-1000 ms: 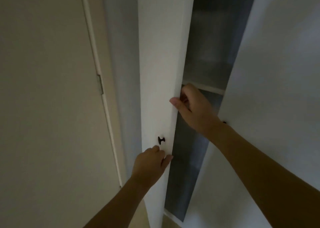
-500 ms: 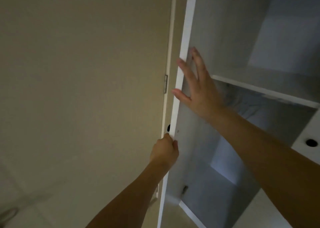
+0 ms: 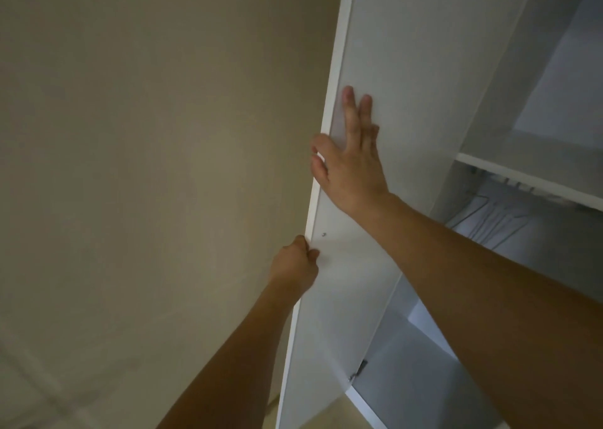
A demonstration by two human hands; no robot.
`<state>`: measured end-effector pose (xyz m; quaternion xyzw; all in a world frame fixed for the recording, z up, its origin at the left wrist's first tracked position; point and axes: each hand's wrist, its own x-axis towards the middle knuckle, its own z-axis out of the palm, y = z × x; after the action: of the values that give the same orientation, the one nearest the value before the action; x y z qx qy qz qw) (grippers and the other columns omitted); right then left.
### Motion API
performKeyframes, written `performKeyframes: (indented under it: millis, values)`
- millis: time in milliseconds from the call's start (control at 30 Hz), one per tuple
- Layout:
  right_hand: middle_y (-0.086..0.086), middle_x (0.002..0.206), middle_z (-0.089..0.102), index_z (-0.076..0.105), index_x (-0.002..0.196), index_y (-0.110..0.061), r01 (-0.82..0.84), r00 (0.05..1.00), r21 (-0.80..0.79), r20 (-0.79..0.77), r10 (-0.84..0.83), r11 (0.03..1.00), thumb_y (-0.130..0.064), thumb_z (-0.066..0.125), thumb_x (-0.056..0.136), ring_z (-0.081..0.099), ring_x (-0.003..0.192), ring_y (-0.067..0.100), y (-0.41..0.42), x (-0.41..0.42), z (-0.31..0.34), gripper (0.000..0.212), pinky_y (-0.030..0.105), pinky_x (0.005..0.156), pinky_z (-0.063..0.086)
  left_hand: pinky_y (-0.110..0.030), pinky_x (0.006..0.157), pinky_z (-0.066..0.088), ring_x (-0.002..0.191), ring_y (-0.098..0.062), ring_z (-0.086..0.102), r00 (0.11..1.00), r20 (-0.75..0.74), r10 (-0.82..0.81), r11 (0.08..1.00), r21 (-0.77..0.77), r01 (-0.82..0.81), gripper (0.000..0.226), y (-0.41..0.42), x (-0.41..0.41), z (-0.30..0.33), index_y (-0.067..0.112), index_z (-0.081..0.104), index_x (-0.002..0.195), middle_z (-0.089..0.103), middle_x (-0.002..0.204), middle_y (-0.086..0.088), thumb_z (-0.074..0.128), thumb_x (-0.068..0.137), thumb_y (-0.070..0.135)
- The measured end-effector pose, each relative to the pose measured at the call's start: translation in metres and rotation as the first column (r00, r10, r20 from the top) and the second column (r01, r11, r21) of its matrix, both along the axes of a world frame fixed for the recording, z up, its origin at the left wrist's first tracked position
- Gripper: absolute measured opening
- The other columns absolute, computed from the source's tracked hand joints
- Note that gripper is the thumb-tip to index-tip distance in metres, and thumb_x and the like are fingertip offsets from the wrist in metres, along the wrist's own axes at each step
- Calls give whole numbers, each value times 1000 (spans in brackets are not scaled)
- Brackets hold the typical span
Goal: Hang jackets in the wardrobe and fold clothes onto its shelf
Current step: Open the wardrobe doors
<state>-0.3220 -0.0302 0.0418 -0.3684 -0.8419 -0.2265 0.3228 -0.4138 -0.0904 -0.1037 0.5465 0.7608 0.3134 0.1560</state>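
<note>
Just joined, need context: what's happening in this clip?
A person is opening the white wardrobe's left door. The left hand grips the door's outer edge; the right hand lies flat on its inner face, fingers straight. The door stands wide open, showing a shelf with wire hangers below it. No clothes are in view.

Left hand (image 3: 295, 264) — fingers hidden behind the wardrobe door (image 3: 385, 108) edge; what they hold cannot be told. Door top and bottom cut off by the frame. Wire hangers (image 3: 483, 219) under the shelf (image 3: 528, 174) — dim, blurred, count unclear.
</note>
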Motion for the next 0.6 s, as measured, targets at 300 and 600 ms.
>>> performKeyframes:
  millis: [300,600]
  values:
    - [12,159,18,31,148,-17,-25,984,-48,177,33,999,-28,54,93,22,145,31,4,157,18,61,50,117,15,-52,117,21,141,-38,27,969,-209,130,785,619,28,57,-35,81,6,-1,38,143,37,147,-22,53,89,11]
    - [8,159,13,30,147,-19,652,705,81,301,-643,753,-36,41,95,3,147,29,-25,415,64,56,54,116,-7,-40,121,14,148,-31,12,885,-277,-374,811,365,457,64,24,289,61,5,17,153,10,161,-16,40,101,35]
